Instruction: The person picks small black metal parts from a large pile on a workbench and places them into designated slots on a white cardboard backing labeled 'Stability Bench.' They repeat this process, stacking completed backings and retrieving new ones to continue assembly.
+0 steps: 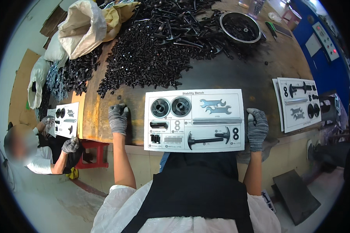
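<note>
white card [195, 121] placed between two fists at the near edge of the surface [217, 80]

the card, on which metal parts are shown in boxed panels, is set in front of the person's body, its lower edge reaching past the rim of the surface; whether it is laid flat or tilted cannot be told. the left hand [119, 119], covered by a grey glove, is rested near the card's left side, apart from it, with the grip drawn together in a loose fist. the right hand [257, 129], gloved likewise, is held just beside the card's right edge, its grip also curled together; whether the card is touched there cannot be made out.

beyond the card, small black fasteners [144, 62] are heaped, with longer black fittings [175, 27] piled behind them. a round metal tray [243, 41] is placed to the right of the heap, and a green-and-black tool [272, 30] is left farther right. similar cards are seen at the right [298, 103] and at the left, where a co-worker [42, 161] is seated.
</note>
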A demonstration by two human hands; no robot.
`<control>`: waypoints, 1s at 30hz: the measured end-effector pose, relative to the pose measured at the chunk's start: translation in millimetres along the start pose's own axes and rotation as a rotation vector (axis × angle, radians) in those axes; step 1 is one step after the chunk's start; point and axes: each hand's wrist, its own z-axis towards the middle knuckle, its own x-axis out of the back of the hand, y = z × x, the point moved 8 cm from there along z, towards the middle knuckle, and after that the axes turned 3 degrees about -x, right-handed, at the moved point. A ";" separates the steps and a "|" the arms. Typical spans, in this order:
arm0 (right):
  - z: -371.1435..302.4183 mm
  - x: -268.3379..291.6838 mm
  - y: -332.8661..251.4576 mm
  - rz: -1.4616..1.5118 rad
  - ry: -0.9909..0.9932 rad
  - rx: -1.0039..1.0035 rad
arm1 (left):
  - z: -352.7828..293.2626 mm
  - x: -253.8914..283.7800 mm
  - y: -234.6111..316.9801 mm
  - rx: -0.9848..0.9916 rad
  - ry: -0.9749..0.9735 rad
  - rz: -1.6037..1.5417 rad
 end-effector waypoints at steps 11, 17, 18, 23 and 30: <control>-0.1 0.7 3.5 0.024 0.002 -0.022 | -70.4 -61.3 164.1 -0.420 -0.581 -0.240; -1.3 -3.2 4.2 0.038 -0.042 -0.100 | -91.1 -83.3 177.7 -0.550 -0.662 -0.076; -1.5 -4.1 3.8 0.029 -0.037 -0.087 | -93.0 -81.6 177.5 -0.561 -0.659 -0.080; -2.0 -7.1 6.7 -0.007 -0.020 -0.005 | -93.6 -82.5 180.0 -0.524 -0.750 -0.156; -0.3 -5.4 7.3 0.015 -0.042 -0.075 | -93.7 -81.9 178.9 -0.590 -0.677 -0.225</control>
